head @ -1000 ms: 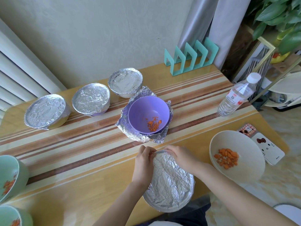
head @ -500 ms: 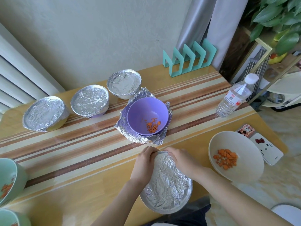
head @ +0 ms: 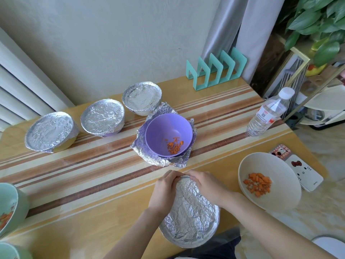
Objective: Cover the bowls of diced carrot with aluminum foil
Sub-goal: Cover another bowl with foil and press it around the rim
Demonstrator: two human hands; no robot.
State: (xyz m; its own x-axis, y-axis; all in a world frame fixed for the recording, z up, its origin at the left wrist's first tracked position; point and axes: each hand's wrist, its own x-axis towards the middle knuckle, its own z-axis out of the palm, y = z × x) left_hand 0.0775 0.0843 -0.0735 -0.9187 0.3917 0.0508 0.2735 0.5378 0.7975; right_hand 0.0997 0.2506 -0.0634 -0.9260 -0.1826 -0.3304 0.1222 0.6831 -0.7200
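A bowl wrapped in crinkled aluminum foil (head: 190, 214) sits at the table's near edge. My left hand (head: 164, 191) and my right hand (head: 204, 186) curl over its far rim and press the foil down around it. Behind it a purple bowl (head: 169, 134) with a little diced carrot stands uncovered on a loose foil sheet (head: 158, 161). A cream bowl (head: 268, 182) of diced carrot lies uncovered at the right. Three foil-covered bowls (head: 51, 131) (head: 102, 117) (head: 141, 98) line the back.
Two green bowls (head: 11, 208) (head: 11, 251) with carrot show at the left edge. A water bottle (head: 268, 115), a teal rack (head: 216, 71) and two phones (head: 302, 172) stand on the right side. The table's edge runs just under the wrapped bowl.
Both hands have stayed on the far rim of the near bowl, fingers shifting slightly along the foil. The view has drifted a little.
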